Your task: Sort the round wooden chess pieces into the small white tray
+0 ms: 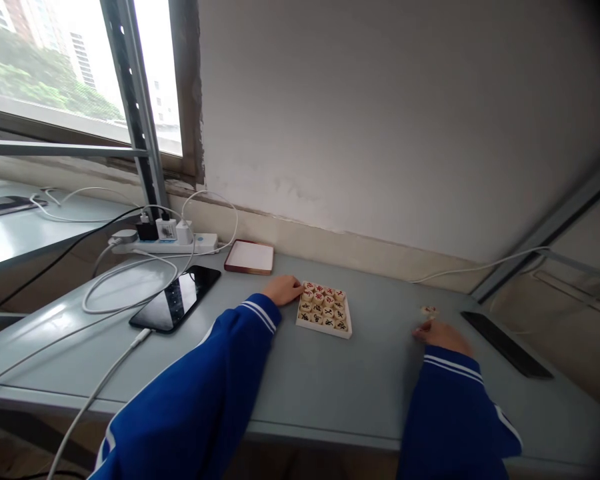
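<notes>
Dormitory-like room (grey desk, power strip, window).

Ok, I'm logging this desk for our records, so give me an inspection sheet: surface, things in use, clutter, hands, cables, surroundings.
Surface: grey desk, upright and in use.
Things in use: white box holding rows of round pieces, marked in red or black.
Clutter: dark phone; shallow red-edged tray; long dark slab at right.
Hands: left hand at the box's far left corner; right hand by a blurred red-marked piece, grip unclear.
Cables: white cable plugged into the phone; others loop near the power strip.
Surroundings: window at left, pale wall behind.
</notes>
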Motion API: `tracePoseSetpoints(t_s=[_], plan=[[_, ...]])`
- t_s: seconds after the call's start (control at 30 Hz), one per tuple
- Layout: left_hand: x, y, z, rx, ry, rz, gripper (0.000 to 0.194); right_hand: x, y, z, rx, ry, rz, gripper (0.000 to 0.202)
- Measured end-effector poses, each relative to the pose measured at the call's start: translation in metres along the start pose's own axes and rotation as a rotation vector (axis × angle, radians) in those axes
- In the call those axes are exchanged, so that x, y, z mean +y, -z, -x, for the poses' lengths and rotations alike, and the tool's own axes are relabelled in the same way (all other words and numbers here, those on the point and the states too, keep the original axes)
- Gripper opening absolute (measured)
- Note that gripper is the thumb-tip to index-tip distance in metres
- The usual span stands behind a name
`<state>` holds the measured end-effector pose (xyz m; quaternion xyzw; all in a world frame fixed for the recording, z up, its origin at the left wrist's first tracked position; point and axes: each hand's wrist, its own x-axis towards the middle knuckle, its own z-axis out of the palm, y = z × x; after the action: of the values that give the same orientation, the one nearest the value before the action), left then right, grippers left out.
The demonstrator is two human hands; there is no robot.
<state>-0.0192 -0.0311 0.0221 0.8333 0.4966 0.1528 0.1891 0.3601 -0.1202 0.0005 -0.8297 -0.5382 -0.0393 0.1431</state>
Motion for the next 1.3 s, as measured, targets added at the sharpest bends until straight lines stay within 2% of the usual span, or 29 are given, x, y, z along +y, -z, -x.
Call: tracePoseSetpoints(t_s=[0.1, 0.27, 0.37, 0.43, 0.8, 1.1, 1.3], plan=[[0.000, 0.000, 0.000, -0.003, -0.002, 0.010, 0.043, -0.029, 0.007, 0.004, -0.093, 0.074, -0.117, 0.012], [0.001, 0.001, 0.000, -0.008, 0.010, -0.001, 0.041, -0.105, 0.015, 0.029, 0.039, 0.516, -0.452, 0.029], [0.001, 0.001, 0.001, -0.002, 0.003, -0.006, 0.042, -0.140, 0.013, 0.044, 0.065, 0.713, -0.448, 0.027], [0.001, 0.001, 0.001, 0.000, 0.004, -0.011, 0.043, -0.151, 0.009, 0.050, 0.060, 0.773, -0.399, 0.025], [0.000, -0.001, 0.000, 0.006, 0.007, -0.014, 0.042, -0.151, -0.001, 0.050, 0.067, 0.755, -0.310, 0.024], [-0.005, -0.006, -0.004, 0.025, 0.006, -0.021, 0.045, -0.153, -0.004, 0.050, 0.080, 0.724, -0.335, 0.023], [-0.002, -0.002, -0.001, 0.005, 0.013, -0.020, 0.044, -0.153, -0.004, 0.051, 0.115, 0.717, -0.302, 0.023]])
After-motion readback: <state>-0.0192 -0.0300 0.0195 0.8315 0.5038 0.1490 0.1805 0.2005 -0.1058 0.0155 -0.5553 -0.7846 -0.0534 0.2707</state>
